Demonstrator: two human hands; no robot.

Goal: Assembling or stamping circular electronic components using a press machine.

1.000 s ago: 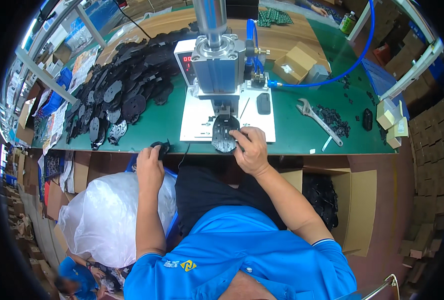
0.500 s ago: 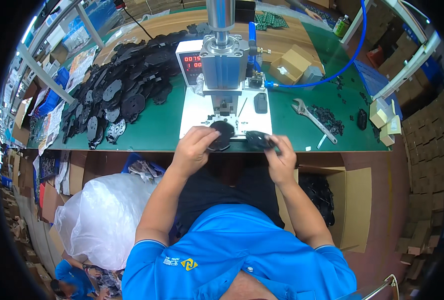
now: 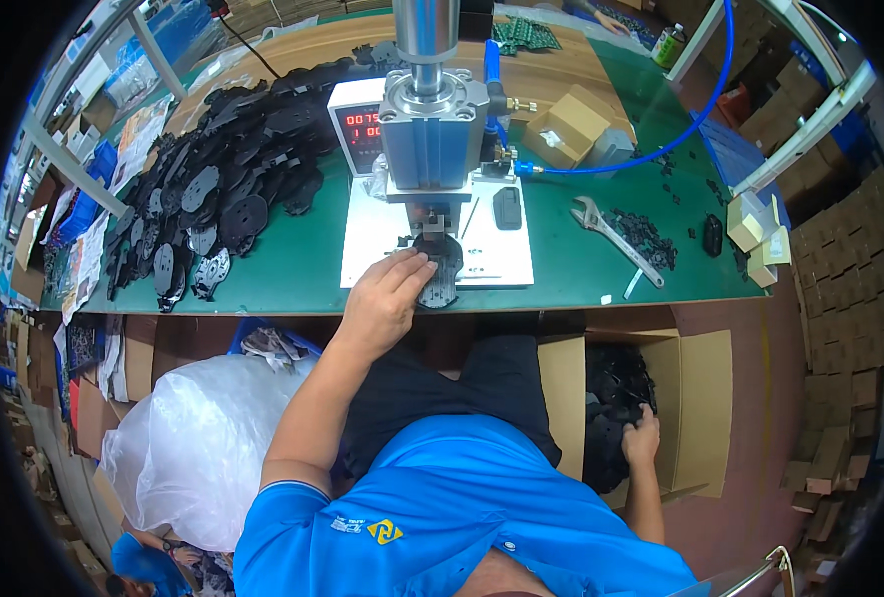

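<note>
My left hand [image 3: 384, 303] grips the left edge of a flat, rounded black plastic plate [image 3: 442, 279], fingers on top of it. The plate lies at the white base of a bench press [image 3: 434, 139], its far end under the press head. My right hand [image 3: 643, 438] is down at the right, over an open cardboard box [image 3: 705, 408] holding black plastic parts [image 3: 616, 383]. Its fingers are stretched out beside those parts, and no part shows clearly between them.
A large heap of black plates [image 3: 233, 169] covers the table's left side. Right of the press lie an adjustable wrench [image 3: 616, 239], small black pieces [image 3: 646, 234] and small cartons [image 3: 566, 124]. A blue air hose [image 3: 661, 149] arcs above. A clear plastic bag [image 3: 208, 438] bulges below left.
My right hand has moved from the press's front down to the box, and the black part it held is no longer in it. My left hand has brought its plate under the press head.
</note>
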